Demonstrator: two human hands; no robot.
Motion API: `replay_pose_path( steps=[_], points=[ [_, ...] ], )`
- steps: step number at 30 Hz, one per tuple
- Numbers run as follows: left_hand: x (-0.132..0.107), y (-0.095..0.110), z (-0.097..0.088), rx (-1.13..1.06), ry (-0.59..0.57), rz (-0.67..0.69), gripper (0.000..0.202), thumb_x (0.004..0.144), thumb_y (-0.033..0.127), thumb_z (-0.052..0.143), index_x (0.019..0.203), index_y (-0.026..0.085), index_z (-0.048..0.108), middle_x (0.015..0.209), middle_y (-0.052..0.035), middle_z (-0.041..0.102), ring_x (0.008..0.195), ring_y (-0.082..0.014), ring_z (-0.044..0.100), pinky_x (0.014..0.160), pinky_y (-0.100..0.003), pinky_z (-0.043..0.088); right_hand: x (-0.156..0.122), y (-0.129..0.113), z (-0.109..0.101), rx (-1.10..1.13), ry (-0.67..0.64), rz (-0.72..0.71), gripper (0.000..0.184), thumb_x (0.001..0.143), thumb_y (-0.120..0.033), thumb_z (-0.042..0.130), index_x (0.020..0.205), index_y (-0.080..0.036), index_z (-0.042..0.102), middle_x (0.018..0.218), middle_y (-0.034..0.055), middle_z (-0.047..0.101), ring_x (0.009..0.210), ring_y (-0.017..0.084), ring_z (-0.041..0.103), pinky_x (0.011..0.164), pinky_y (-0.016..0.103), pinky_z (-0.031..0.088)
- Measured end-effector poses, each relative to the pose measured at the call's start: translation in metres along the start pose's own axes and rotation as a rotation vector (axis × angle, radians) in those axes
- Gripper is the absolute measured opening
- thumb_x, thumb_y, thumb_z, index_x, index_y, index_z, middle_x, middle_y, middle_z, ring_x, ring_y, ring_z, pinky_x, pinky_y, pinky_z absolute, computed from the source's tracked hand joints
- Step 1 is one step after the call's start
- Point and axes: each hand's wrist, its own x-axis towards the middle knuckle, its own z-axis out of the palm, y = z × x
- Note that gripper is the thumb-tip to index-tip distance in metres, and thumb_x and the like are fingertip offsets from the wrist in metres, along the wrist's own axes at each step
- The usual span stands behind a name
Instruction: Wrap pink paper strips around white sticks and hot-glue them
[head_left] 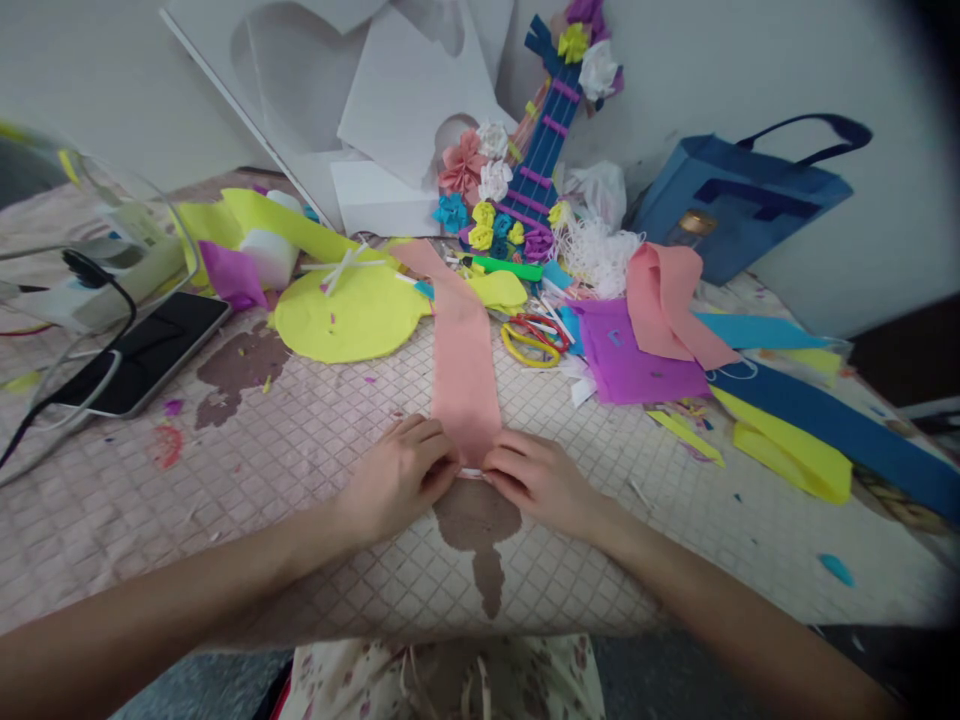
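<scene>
A long pink strip of crepe-like paper or fabric (466,365) runs away from me across the quilted table cover. At its near end lies a thin white stick (471,472), mostly hidden by my fingers. My left hand (409,465) pinches the left corner of that end, and my right hand (544,480) pinches the right corner. Both hands rest low over the table, fingers closed. Beyond the strip's left side sits a yellow rounded sheet (352,310). Red and yellow scissors (534,340) lie to its right.
A blue guitar-shaped craft with paper flowers (544,150) leans at the back, beside a blue bag (739,205). Purple sheets (637,360) and a yellow strip (795,460) lie right. A phone (146,355), cables and a power strip (112,285) occupy the left.
</scene>
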Motion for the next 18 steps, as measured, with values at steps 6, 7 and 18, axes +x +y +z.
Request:
replay_pose_path(
  steps=[6,7,18],
  points=[
    [0.0,-0.001,0.0,-0.075,0.061,-0.019,0.009,0.089,0.014,0.047,0.088,0.017,0.055,0.086,-0.004,0.062,0.082,-0.0177,0.054,0.075,-0.033,0.043,0.002,0.004,0.001,0.02,-0.004,0.019,0.015,0.093,-0.024,0.045,0.089,-0.019,0.058,0.089,0.0033,0.059,0.083,0.015,0.055,0.071,0.026,0.042],
    [0.0,-0.001,-0.001,-0.088,0.057,-0.014,0.01,0.089,0.014,0.046,0.088,0.017,0.056,0.086,-0.0042,0.062,0.082,-0.0176,0.054,0.075,-0.034,0.043,0.002,0.004,0.001,0.017,-0.004,0.019,0.014,0.093,-0.024,0.046,0.089,-0.019,0.058,0.089,0.0031,0.059,0.082,0.015,0.055,0.07,0.026,0.042],
    [-0.005,-0.003,0.0,-0.028,-0.02,0.071,0.008,0.088,0.019,0.052,0.083,0.018,0.058,0.088,-0.0047,0.06,0.087,-0.0195,0.051,0.079,-0.035,0.041,0.018,0.034,-0.035,-0.043,0.188,0.098,0.012,0.092,-0.024,0.047,0.088,-0.019,0.058,0.086,0.0038,0.06,0.079,0.015,0.056,0.069,0.026,0.043]
  ],
)
